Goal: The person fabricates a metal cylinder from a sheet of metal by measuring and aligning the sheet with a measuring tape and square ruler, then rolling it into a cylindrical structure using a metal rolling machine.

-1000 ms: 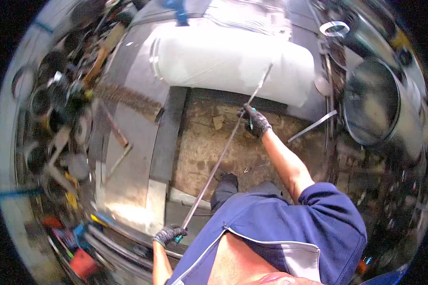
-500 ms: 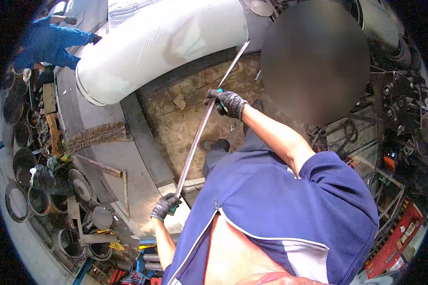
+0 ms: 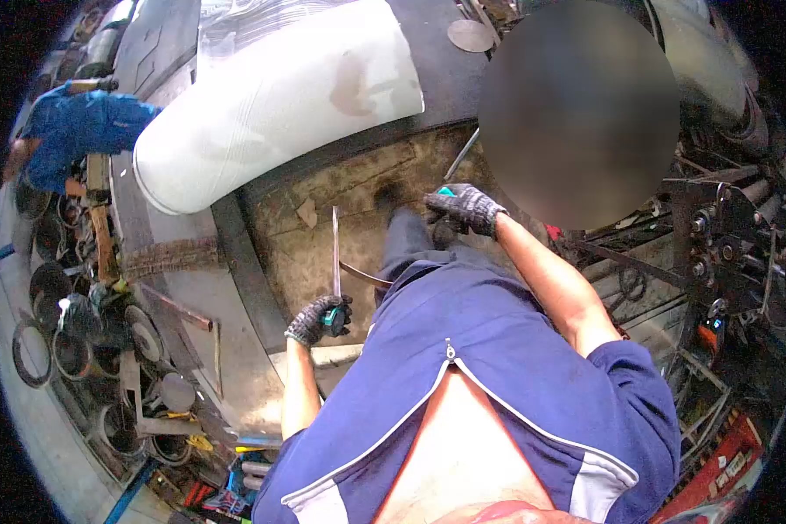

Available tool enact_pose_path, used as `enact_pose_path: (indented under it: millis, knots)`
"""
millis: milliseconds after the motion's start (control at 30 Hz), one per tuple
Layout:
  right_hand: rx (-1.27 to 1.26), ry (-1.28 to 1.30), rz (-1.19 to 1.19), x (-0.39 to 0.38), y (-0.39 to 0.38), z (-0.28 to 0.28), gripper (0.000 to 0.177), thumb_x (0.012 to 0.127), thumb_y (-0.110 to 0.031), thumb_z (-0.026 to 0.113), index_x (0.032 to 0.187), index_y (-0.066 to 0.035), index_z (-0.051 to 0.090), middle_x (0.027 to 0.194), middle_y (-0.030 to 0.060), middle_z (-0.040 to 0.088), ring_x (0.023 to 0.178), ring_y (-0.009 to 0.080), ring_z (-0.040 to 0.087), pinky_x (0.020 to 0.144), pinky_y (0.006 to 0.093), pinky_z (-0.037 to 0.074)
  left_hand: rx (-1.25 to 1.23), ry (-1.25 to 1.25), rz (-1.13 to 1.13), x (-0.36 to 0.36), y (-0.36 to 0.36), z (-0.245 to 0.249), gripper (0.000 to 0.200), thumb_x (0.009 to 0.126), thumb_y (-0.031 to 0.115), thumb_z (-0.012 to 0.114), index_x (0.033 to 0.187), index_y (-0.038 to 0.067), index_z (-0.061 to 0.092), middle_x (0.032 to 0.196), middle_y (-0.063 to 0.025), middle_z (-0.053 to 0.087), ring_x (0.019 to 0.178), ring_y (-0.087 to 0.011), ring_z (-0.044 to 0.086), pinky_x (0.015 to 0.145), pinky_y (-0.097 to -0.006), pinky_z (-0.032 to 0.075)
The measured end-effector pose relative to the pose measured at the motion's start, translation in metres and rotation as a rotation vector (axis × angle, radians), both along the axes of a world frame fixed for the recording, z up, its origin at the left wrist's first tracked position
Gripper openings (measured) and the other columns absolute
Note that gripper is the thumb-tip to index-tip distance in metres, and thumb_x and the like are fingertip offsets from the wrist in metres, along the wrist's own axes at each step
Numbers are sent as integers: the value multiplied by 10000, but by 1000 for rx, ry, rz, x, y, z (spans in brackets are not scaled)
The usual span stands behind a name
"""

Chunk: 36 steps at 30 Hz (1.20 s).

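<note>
My left hand (image 3: pixel 321 320), in a dark grey knit glove with teal patches, is closed low at the left side of my body. From it a thin, shiny metal strip (image 3: pixel 336 253) points away over the floor, its far end free. A dark curved band (image 3: pixel 363 274) shows beside the strip, by my trouser leg. My right hand (image 3: pixel 466 208), gloved alike, is off to the right of the strip with its fingers curled. Something teal shows at its fingertips; whether that is the glove or a held thing, I cannot tell.
A large white curved cylinder (image 3: pixel 279 105) lies ahead on a dark metal surface (image 3: pixel 223 288). A person in blue (image 3: pixel 87 127) stands at its left end. Metal rings (image 3: pixel 72 354) and scrap line the left side. Machinery (image 3: pixel 729 231) and a red board (image 3: pixel 716 467) are at right.
My right hand has let go of the metal strip and moved right. The strip, which spanned both hands up to the cylinder's edge, now looks shorter. The person in blue has shifted down-left.
</note>
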State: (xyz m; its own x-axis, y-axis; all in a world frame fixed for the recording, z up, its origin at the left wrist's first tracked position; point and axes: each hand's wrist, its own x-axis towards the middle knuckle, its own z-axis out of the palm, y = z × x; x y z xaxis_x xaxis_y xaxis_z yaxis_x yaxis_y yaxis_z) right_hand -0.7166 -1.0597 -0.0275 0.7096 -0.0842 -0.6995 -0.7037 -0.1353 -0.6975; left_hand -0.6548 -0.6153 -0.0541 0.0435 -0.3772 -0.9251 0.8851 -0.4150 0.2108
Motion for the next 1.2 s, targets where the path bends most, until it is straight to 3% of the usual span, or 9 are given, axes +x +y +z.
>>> enact_pose_path:
  millis: [300,500,600,633,700,733,800,933,1200]
  knots:
    - [-2,-148,-404,-27,-116,-18,376,928,-462,656,867,-92,656,669,5,572,544,118,508,497,294,423,-86,-17,31,87,-115,-63,342,934,344,620,1150,82,662,1023,-124,701,873,-282,697,768,-505,586]
    - [-64,-32,-475,26,-193,30,304,984,-312,560,1127,-55,637,928,54,746,521,123,541,491,283,444,-220,-327,193,205,-251,-72,499,911,213,669,1376,114,520,1109,-66,673,903,-205,664,731,-479,588]
    - [-12,-26,-518,125,-259,32,325,1001,-319,542,1180,-59,621,935,62,743,563,133,593,503,290,456,-191,-409,328,270,-335,-52,618,905,199,683,1465,161,424,1126,-31,658,903,-164,645,738,-436,581]
    - [-9,-4,-501,169,-277,32,330,1003,-319,544,1195,-61,618,947,68,742,600,141,619,516,296,468,-294,-840,88,292,-343,-102,673,894,186,701,1485,167,381,1097,-20,648,903,-155,631,762,-420,572]
    - [-521,-342,177,237,-323,-18,317,986,-299,586,1196,-66,630,971,86,738,704,179,668,591,332,509,-225,-852,155,323,-362,-103,752,865,185,744,1497,174,337,1025,-4,620,901,-144,599,823,-388,553]
    - [-392,-234,25,287,-323,4,294,956,-269,623,1159,-59,658,932,69,723,731,179,657,654,336,511,-111,-426,501,335,-398,-52,774,847,197,769,1489,173,338,983,0,602,898,-143,581,859,-374,543]
    - [-332,-168,-22,391,-327,17,279,924,-249,657,1118,-50,688,872,42,696,752,170,634,720,331,507,-15,-556,556,369,-432,-60,894,774,257,832,1483,176,293,948,-11,581,846,-141,565,844,-363,540]
    - [-413,-452,231,491,-320,11,284,934,-246,613,1111,-34,680,804,29,659,671,121,577,623,295,471,324,-1061,772,382,-490,-203,1153,580,376,954,1450,65,263,958,-57,590,770,-158,590,717,-323,543]
    - [-4,15,256,613,-312,-25,452,974,-497,553,1180,-96,592,771,99,682,549,196,610,433,314,451,450,-330,1314,420,-527,-118,544,775,364,820,1191,117,573,873,-78,628,816,-188,612,785,-340,535]
